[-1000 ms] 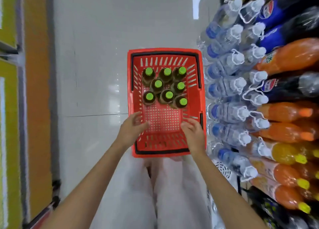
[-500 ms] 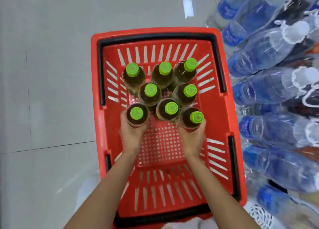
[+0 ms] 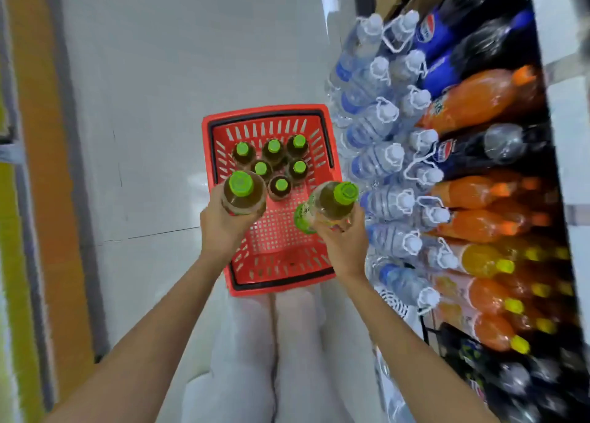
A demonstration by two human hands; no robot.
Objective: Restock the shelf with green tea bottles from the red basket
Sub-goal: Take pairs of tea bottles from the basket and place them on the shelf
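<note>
Left hand (image 3: pixel 220 231) and right hand (image 3: pixel 346 244), fingers (image 3: pixel 359 223) wrapped round a bottle (image 3: pixel 244 196) each, held above basket (image 3: pixel 265 111): likely two per trip.

Shop aisle, shelf (image 3: pixel 479 183) of bottled drinks, red basket (image 3: pixel 274 282) on tiled floor (image 3: pixel 153 103)

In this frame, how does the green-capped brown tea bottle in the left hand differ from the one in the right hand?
The left-hand bottle points its cap nearly straight at the camera, hiding its label; the right-hand bottle tilts rightward, showing a green label. The first is above the red plastic basket's left side, the second above its right side. Both have lime-green caps and brown tea.
</note>
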